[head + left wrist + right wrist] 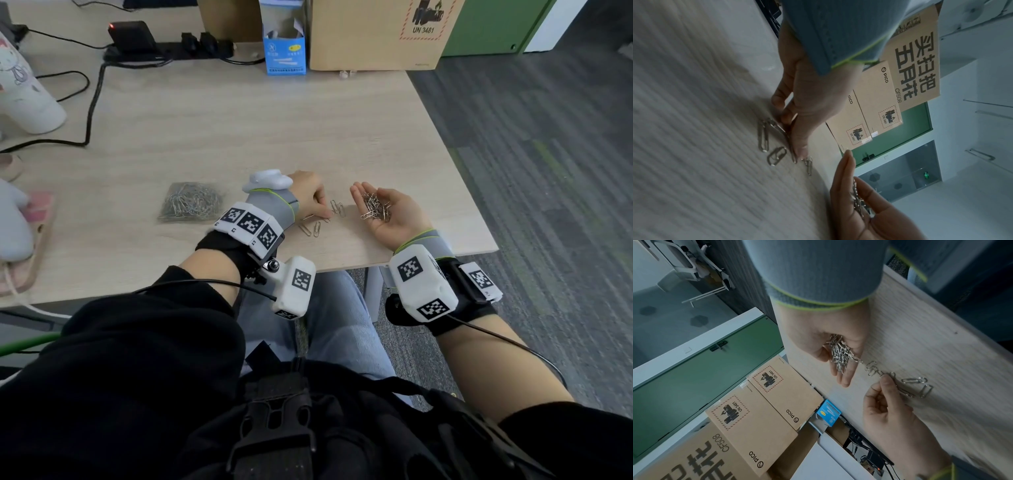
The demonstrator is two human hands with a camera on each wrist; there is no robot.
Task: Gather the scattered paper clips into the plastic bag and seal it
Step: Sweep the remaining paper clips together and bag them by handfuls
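A clear plastic bag [190,202] holding several paper clips lies flat on the wooden table [239,120], left of both hands. My left hand [323,214] reaches palm-down to a few loose paper clips [337,208] on the table and pinches one between thumb and fingertips [786,123]. More loose clips [763,138] lie beside that pinch. My right hand [368,190] lies palm-up just to the right, fingers straight, carrying a pile of clips [376,208]. The right wrist view shows that pile [838,353] in the palm and the left hand [890,412] touching the loose clips [914,380].
The table's right edge [479,219] runs close beside my right hand. At the back stand a blue carton [285,51], a cardboard box [376,34] and a power strip [171,51] with cables. A white bottle [27,96] and a plush toy [13,219] sit far left.
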